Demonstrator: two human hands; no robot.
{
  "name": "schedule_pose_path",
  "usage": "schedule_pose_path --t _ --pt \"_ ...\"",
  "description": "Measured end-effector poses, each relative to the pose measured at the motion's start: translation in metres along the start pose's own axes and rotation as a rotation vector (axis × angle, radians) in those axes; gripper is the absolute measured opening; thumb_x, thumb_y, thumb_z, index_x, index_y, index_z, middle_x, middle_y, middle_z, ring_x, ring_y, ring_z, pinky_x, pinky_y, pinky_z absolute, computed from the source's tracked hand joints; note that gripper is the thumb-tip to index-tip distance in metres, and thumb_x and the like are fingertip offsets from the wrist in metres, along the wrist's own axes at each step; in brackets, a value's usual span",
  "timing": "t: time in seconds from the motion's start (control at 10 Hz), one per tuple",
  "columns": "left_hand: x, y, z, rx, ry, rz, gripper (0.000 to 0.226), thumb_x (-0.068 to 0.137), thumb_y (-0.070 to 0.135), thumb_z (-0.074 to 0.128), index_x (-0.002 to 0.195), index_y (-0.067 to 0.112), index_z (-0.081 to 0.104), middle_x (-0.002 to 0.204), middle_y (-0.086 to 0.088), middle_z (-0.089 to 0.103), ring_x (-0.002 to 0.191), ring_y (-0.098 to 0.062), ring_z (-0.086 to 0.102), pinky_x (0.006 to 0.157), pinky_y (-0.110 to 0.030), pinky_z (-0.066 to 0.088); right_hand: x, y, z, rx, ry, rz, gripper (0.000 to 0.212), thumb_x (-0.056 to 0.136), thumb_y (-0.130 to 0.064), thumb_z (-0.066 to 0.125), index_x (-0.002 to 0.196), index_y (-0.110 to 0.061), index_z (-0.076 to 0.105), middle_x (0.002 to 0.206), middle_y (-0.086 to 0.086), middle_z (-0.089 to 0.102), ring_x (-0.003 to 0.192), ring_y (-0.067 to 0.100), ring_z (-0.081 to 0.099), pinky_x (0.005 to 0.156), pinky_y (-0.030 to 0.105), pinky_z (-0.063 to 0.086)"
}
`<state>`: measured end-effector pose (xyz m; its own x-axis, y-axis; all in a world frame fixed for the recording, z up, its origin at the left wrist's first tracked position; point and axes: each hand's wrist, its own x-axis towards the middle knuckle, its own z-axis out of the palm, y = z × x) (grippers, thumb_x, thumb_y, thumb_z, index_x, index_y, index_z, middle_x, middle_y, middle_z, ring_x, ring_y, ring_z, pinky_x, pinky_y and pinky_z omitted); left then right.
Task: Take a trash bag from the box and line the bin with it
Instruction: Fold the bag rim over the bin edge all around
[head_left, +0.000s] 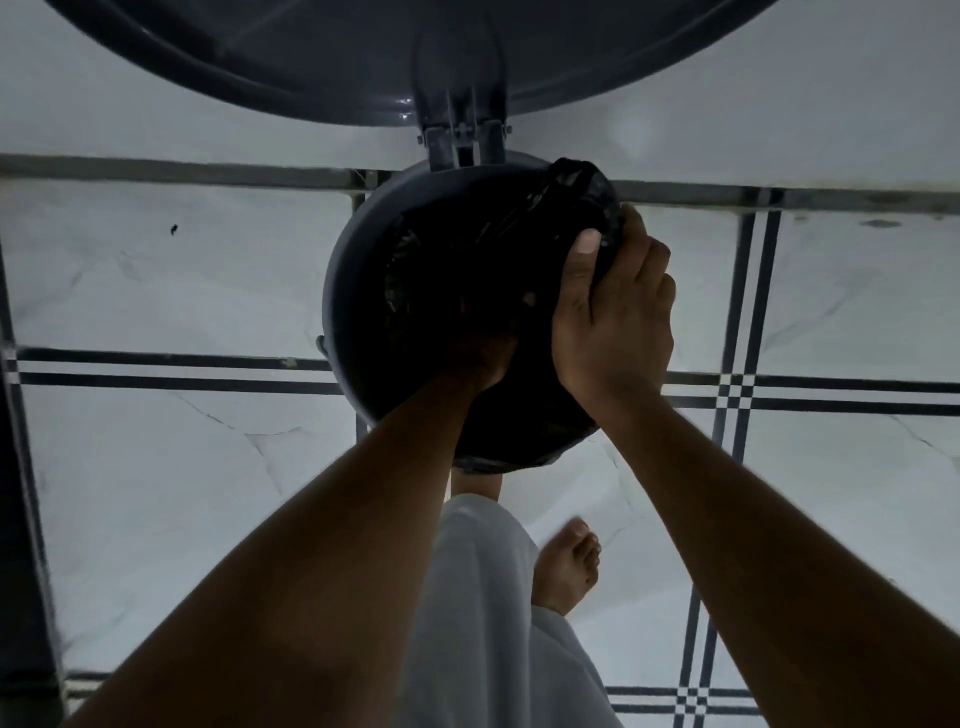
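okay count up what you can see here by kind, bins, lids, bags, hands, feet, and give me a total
Bins: 1, grey bin
Lids: 1, open lid
Bags: 1, black trash bag
Hands: 2, left hand, right hand
Feet: 1 clearly seen, bare foot
Total: 6

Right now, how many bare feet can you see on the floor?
2: one foot right of the white trouser leg, another just below the bin, mostly hidden.

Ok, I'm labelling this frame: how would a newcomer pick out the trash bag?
Find the round grey bin on the tiled floor, its lid raised. The trash bag is the crinkled black plastic inside it, bunched at the rim in the right hand.
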<state>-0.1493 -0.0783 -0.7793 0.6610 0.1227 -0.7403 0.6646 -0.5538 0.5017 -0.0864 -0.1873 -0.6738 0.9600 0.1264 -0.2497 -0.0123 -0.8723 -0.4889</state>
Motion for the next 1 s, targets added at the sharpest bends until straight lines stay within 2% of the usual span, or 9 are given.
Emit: schedule_pose_path --t 0.1,0.2,0.3,0.4,0.5,0.6,0.7,0.8,1.0 --pt "-0.033 0.024 -0.027 0.005 0.013 -0.130 0.061 0.112 0.026 0.056 0.167 0.005 0.039 0.171 -0.018 0.044 0.157 -0.034 0.043 0.125 -0.034 0.033 0.001 -0.002 -0.004 0.015 -0.035 0.008 0.070 0.116 -0.058 0.026 0.171 -0.015 0.033 0.162 0.011 0.049 0.141 0.036 0.051 0.106 0.045 0.045" --pt "-0.065 0.045 -0.051 -0.047 -0.002 -0.139 0.040 0.108 0.021 0.056 0.145 0.006 0.065 0.147 -0.023 0.066 0.140 -0.038 0.061 0.113 -0.035 0.044 0.002 -0.004 -0.010 0.038 -0.075 0.021 0.069 0.117 -0.059 0.026 0.172 -0.017 0.031 0.163 0.011 0.046 0.142 0.036 0.049 0.112 0.048 0.043" --pt "-0.107 0.055 -0.067 -0.378 0.225 0.018 0.015 0.103 0.017 0.061 0.110 0.021 0.074 0.103 -0.002 0.081 0.098 -0.022 0.079 0.092 -0.034 0.059 0.003 -0.007 -0.015 0.069 -0.120 0.048 0.069 0.116 -0.060 0.025 0.172 -0.020 0.030 0.165 0.010 0.044 0.144 0.037 0.046 0.116 0.051 0.040" --pt "-0.132 0.055 -0.083 -0.340 0.641 0.126 0.027 0.100 0.027 0.068 0.125 0.019 0.062 0.114 0.001 0.072 0.090 -0.006 0.069 0.083 -0.025 0.055 0.004 -0.010 -0.020 0.096 -0.164 0.076 0.068 0.117 -0.060 0.023 0.173 -0.023 0.028 0.167 0.009 0.041 0.148 0.037 0.043 0.119 0.053 0.037" --pt "-0.119 0.039 -0.105 0.116 0.650 0.090 0.054 0.097 0.032 0.071 0.146 0.015 0.057 0.144 -0.018 0.051 0.128 -0.031 0.057 0.098 -0.040 0.053 0.007 -0.011 -0.023 0.115 -0.222 0.106 0.068 0.117 -0.061 0.020 0.174 -0.025 0.025 0.169 0.008 0.038 0.151 0.037 0.039 0.123 0.054 0.032" --pt "-0.103 0.024 -0.129 0.314 0.470 0.099 0.030 0.099 0.034 0.069 0.122 0.018 0.080 0.141 -0.017 0.056 0.137 -0.038 0.053 0.105 -0.047 0.054 0.009 -0.012 -0.028 0.122 -0.270 0.123 0.069 0.116 -0.063 0.018 0.175 -0.028 0.021 0.172 0.008 0.034 0.154 0.037 0.036 0.125 0.055 0.029" --pt "-0.098 0.023 -0.150 -0.015 0.486 0.098 0.015 0.098 0.031 0.067 0.092 0.026 0.080 0.111 -0.005 0.073 0.110 -0.025 0.066 0.090 -0.027 0.046 0.010 -0.011 -0.028 0.122 -0.292 0.131 0.070 0.116 -0.064 0.016 0.176 -0.028 0.020 0.172 0.008 0.034 0.154 0.038 0.035 0.125 0.054 0.028" --pt "-0.099 0.020 -0.174 -0.608 0.430 -0.075 0.019 0.098 0.036 0.070 0.081 0.028 0.071 0.083 0.009 0.071 0.087 -0.015 0.065 0.085 -0.028 0.046 0.011 -0.012 -0.025 0.128 -0.292 0.142 0.071 0.115 -0.066 0.013 0.175 -0.029 0.020 0.171 0.009 0.035 0.154 0.038 0.036 0.125 0.055 0.028" --pt "-0.103 0.008 -0.209 -0.348 0.189 -0.260 0.042 0.096 0.051 0.078 0.097 0.009 0.081 0.088 -0.001 0.078 0.078 -0.018 0.073 0.064 -0.023 0.054 0.013 -0.012 -0.025 0.129 -0.293 0.164 0.070 0.114 -0.066 0.012 0.175 -0.031 0.021 0.169 0.009 0.036 0.151 0.039 0.039 0.124 0.056 0.029"
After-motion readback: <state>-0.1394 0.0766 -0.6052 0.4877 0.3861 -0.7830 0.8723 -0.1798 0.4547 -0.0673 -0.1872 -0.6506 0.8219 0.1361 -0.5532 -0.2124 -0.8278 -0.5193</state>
